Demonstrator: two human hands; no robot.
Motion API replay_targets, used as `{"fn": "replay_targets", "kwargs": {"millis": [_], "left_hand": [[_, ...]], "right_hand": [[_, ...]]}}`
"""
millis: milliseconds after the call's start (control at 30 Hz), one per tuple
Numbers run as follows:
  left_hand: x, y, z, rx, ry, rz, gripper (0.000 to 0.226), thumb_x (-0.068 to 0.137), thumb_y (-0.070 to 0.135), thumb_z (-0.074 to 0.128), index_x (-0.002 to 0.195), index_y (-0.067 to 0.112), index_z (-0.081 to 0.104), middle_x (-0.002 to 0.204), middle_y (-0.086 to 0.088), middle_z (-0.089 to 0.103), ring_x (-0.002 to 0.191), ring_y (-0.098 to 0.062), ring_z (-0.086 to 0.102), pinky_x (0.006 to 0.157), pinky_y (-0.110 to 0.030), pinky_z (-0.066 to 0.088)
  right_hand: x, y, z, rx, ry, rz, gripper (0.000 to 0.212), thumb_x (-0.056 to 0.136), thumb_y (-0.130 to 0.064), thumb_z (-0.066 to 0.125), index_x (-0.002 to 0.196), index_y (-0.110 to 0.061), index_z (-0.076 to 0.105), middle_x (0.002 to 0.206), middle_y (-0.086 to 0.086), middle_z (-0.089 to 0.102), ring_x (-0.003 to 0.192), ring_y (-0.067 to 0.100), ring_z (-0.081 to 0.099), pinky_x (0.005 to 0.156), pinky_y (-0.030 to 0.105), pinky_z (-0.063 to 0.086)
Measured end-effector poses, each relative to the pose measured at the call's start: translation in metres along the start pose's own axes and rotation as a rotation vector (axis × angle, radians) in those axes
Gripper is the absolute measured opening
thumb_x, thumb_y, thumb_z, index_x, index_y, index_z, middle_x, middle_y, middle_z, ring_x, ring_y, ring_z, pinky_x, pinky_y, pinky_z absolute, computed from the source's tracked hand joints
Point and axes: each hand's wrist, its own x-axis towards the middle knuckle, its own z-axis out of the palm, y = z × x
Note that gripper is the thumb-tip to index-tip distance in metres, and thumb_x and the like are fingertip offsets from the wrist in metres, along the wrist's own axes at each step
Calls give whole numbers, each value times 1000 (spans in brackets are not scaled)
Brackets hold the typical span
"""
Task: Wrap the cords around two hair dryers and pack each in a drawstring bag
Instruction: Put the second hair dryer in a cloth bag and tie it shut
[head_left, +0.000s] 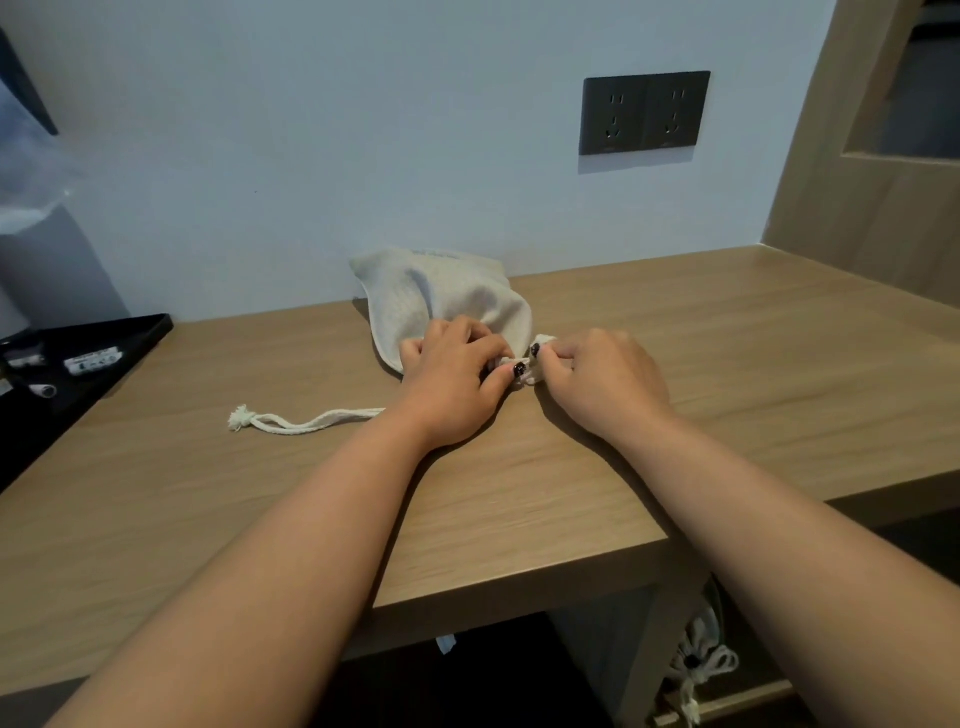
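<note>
A bulging pale grey drawstring bag (447, 291) lies on the wooden desk (675, 353) against the wall, its mouth gathered toward me. My left hand (452, 384) pinches the gathered neck of the bag from the left. My right hand (602, 379) pinches the neck from the right, fingertips almost touching the left hand's. One white drawstring (306, 420) trails left across the desk and ends in a frayed knot. No hair dryer shows; whatever fills the bag is hidden. A second pale bag with white cord (701, 660) sits on a shelf below the desk at lower right.
A black tray (130, 332) with small white items stands at the desk's left edge. A dark double wall socket (644, 111) is on the wall above the desk. A wooden cabinet (872, 197) closes off the right side.
</note>
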Motion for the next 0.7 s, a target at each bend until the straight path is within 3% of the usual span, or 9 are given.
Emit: {"fn": "replay_targets", "kwargs": {"millis": [100,200,267,367,400,467,567,633,700], "left_hand": [[0,-1,-1,27,4,-4,18,95,43,49,102,36,64,117,14,47,117,-11,34,88,-33,16],[-2,-1,-3,47,5,2,19,95,43,48,102,36,64,118,13,47,117,-11,33,90,-34,17],[-6,-1,-4,33,12,-1,16,94,41,50,99,34,64,117,12,46,117,-11,34,91,-33,17],[-17,-7,-10,-79,49,-5,10,90,33,60,99,30,64,120,10,45,121,-12,35,100,-35,20],[-23,-10,-13,-130,54,-3,16,88,28,64,104,30,64,124,8,44,124,-13,34,105,-37,21],[-34,-14,-20,-251,53,-44,39,83,20,69,119,30,59,134,4,37,131,-14,30,112,-39,24],[-47,-15,-29,-366,78,-177,55,82,15,69,132,25,48,139,-2,34,135,-22,31,113,-44,32],[-54,-17,-33,-289,70,-259,54,84,17,67,135,19,48,138,-4,43,133,-24,34,111,-42,33],[-61,-19,-36,-189,27,-333,49,86,21,65,134,17,53,135,-4,52,132,-26,35,110,-41,32]], "right_hand": [[-2,-4,-3,-84,20,36,35,94,-40,44,93,-22,74,91,12,68,88,37,60,65,32,36],[-4,-5,-5,-114,20,92,36,94,-42,44,96,-24,75,95,12,69,92,37,61,68,33,38],[-5,-4,-6,-101,27,23,35,93,-39,45,89,-21,75,94,11,67,92,36,61,68,33,40],[-9,0,-11,149,-80,-177,36,93,-26,51,61,-14,64,77,3,54,73,20,53,65,31,36],[-10,-1,-16,294,-120,-166,39,91,-22,54,53,-15,57,69,0,49,64,14,48,63,29,33],[-13,1,-26,662,-176,27,40,84,-16,61,45,-18,53,63,3,50,56,13,44,61,27,34],[-20,4,-37,1035,-226,287,27,82,-18,65,62,-1,67,71,19,53,65,27,48,59,38,43],[-27,4,-43,1075,-226,331,31,86,-22,67,80,9,68,73,17,54,66,28,47,54,32,46],[-35,2,-48,966,-218,313,26,86,-22,67,77,3,71,69,10,58,62,21,50,53,26,46]]}}
